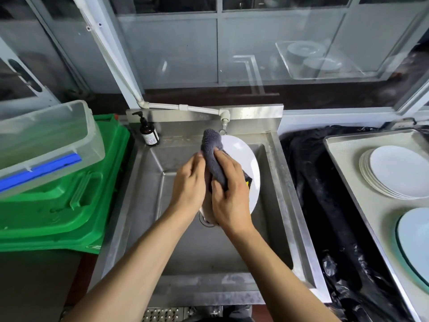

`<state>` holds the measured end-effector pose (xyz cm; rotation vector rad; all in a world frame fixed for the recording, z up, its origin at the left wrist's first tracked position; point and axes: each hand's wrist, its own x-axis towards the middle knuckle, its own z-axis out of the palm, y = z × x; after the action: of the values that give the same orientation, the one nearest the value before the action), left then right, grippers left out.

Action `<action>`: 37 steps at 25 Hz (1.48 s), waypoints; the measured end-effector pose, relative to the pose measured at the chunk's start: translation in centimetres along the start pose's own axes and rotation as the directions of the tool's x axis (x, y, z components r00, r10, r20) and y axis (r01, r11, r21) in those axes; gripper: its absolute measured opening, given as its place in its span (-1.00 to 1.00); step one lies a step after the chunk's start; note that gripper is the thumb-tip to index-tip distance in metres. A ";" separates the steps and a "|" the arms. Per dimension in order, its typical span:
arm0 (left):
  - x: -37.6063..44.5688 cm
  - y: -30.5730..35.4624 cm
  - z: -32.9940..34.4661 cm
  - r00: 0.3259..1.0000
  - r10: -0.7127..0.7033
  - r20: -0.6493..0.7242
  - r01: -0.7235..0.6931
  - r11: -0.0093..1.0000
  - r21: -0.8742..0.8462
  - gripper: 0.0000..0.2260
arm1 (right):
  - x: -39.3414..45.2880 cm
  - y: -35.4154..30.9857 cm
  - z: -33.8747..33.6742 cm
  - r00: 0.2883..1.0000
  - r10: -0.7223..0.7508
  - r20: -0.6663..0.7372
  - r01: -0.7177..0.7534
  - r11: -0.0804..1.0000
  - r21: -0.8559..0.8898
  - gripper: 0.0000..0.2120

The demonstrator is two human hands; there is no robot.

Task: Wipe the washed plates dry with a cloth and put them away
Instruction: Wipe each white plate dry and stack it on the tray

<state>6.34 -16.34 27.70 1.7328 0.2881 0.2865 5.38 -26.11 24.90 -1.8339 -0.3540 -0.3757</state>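
Plate in hand: we see a white plate (241,159) held tilted on edge above the steel sink (274,182), its face turned to the right, just below the tap (224,120)
Cloth: a grey cloth (212,154) lies over the plate's left rim, its upper end bunched above the fingers, its lower part running down between the two hands
Left hand: our left hand (189,184) sits behind the plate on its left side, fingers curled up against the cloth and the plate's back; we take it as gripping the plate through the cloth
Right hand: our right hand (229,194) lies on the plate's face, fingers bent over the cloth and pressing it to the plate, thumb clamped on the fold
Stacked plates: a pile of white plates (394,173) rests on a pale tray (343,145) to the right of the sink, well apart from the hands
Large plate: a pale blue-rimmed plate (415,240) lies nearer on the same tray, cut by the frame edge
Left of sink: a green bin (69,205) with a clear plastic box (46,140) on top
Sink corner: a brown pump bottle (148,133) stands upright at the back left
Between sink and tray: black plastic sheeting (325,217)
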 end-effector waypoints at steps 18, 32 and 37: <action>0.3 0.3 -0.9 0.998 -0.011 -0.065 0.011 1.000 -0.009 -0.72 | 0.8 -1.7 0.3 0.998 0.066 0.024 -0.067 0.998 0.019 -0.46; 1.9 0.0 -1.3 0.935 -0.285 -0.211 0.235 0.944 -0.233 -0.72 | -3.9 -2.1 0.2 0.971 0.152 0.185 -0.149 0.988 -0.030 -0.41; 1.9 0.3 -2.0 0.925 -0.308 -0.222 0.263 0.942 -0.210 -0.75 | -5.7 0.5 -1.8 0.973 0.162 0.163 -0.134 0.975 -0.175 -0.50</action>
<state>7.40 -13.92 28.39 1.4556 0.6767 0.3076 0.26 -28.22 22.51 -2.0468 -0.3121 -0.1412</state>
